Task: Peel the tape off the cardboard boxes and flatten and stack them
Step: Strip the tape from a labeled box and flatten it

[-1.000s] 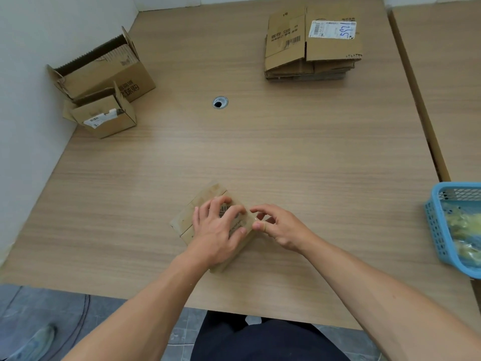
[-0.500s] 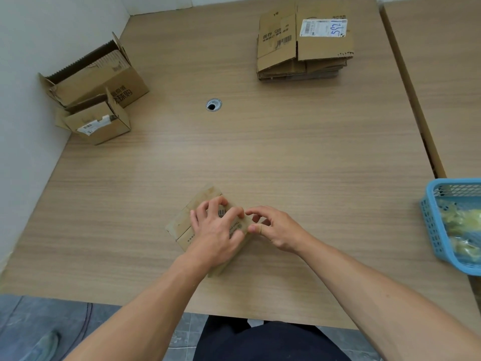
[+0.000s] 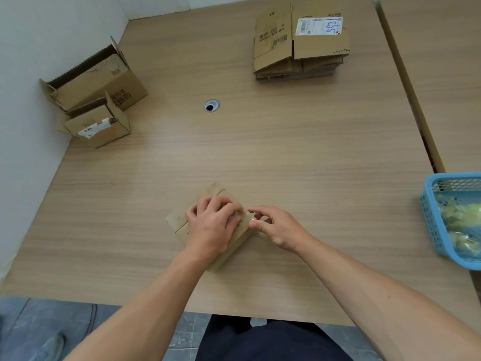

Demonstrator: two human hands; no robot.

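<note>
A small flat cardboard box lies on the wooden table near its front edge. My left hand rests on top of the box with curled fingers and holds it down. My right hand sits at the box's right edge, thumb and forefinger pinching a strip of clear tape. A stack of flattened boxes lies at the far side of the table. Two opened boxes, a larger one and a smaller one, stand at the far left against the wall.
A blue plastic basket with crumpled tape stands at the right edge. A round cable hole sits in the tabletop. A white wall bounds the left side. A second table adjoins on the right.
Both hands have stayed on the small box. The right fingers have shifted slightly at the box's right edge. The camera view has moved a little.
</note>
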